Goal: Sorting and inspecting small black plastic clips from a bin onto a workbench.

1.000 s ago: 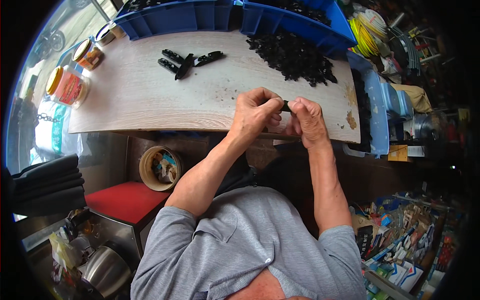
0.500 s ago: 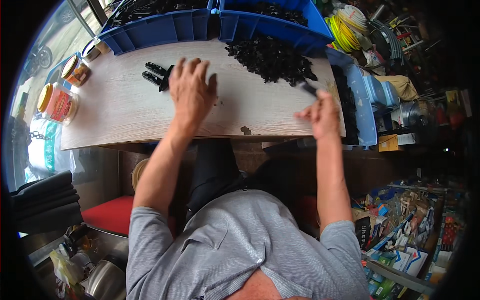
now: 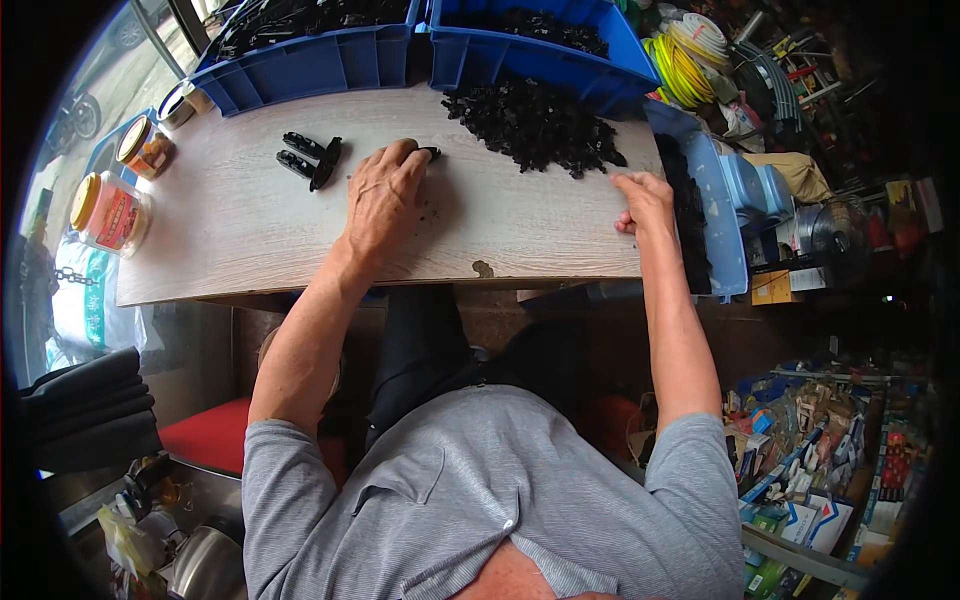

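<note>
My left hand [image 3: 385,190] rests low over the middle of the table with its fingers curled. A small black plastic piece [image 3: 430,153] sticks out at its fingertips. To the left of that hand lie two long black plastic parts [image 3: 311,160], side by side. My right hand [image 3: 647,203] is by the table's right edge, thumb and fingers drawn together; whatever is between them is hidden. Just beyond it spreads a heap of small black plastic pieces [image 3: 535,125].
Two blue crates, left [image 3: 310,70] and right [image 3: 540,60], line the table's far side, holding black parts. A light blue bin [image 3: 725,220] stands off the right edge. Lidded jars [image 3: 110,212] stand at the left. Tiny dark crumbs dot the pale tabletop [image 3: 240,230].
My left hand's fingers, spread before, have curled around a black piece. A dark strip seen at my blurred right hand no longer shows, and that hand's fingers are now closed up.
</note>
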A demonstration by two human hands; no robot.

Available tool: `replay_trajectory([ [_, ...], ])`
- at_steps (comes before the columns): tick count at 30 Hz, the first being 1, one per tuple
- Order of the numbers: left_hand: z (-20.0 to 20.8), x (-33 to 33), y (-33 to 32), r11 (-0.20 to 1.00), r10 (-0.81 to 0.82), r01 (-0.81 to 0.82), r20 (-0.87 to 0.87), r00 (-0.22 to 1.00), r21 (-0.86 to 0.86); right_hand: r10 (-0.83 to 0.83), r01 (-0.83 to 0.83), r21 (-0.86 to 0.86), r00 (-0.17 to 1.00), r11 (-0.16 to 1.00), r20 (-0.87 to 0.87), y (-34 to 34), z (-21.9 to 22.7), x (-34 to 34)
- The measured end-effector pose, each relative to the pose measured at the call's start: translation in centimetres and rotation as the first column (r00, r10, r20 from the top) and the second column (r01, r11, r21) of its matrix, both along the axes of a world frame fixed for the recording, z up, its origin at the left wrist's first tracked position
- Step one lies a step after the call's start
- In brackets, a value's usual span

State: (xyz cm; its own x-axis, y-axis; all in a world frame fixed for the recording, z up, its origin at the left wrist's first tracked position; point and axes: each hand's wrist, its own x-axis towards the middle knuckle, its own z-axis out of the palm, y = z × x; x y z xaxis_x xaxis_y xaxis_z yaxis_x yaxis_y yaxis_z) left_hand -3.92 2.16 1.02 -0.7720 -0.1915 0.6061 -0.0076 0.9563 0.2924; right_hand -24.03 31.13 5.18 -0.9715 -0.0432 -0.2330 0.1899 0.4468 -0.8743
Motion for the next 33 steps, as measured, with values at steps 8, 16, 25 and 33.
replay_trajectory([
  [8, 0.5, -0.1, 0.0, 0.999, 0.015, -0.022, -0.134, 0.991, -0.050, 0.136, -0.098, 0.274, 0.983, 0.957, -0.125, -2.1, 0.7, 0.5],
  [16, 0.3, 0.4, 6.1, 0.766, -0.122, 0.260, -0.265, 0.956, 0.588, 0.067, -0.066, -0.024, 0.996, 0.998, 0.064, 0.2, 0.6, 0.3],
  [25, 0.0, -5.8, 13.8, 0.472, -0.284, 0.383, -0.275, 0.919, 0.794, 0.345, -0.234, -0.481, 0.926, 0.845, 0.156, 0.6, -0.3, 5.0],
  [33, 0.2, -6.0, 12.9, -0.097, -0.337, 0.281, -0.298, 0.893, 0.955, 0.333, -0.234, -0.557, 0.939, 0.797, 0.082, -1.1, 0.1, 7.8],
])
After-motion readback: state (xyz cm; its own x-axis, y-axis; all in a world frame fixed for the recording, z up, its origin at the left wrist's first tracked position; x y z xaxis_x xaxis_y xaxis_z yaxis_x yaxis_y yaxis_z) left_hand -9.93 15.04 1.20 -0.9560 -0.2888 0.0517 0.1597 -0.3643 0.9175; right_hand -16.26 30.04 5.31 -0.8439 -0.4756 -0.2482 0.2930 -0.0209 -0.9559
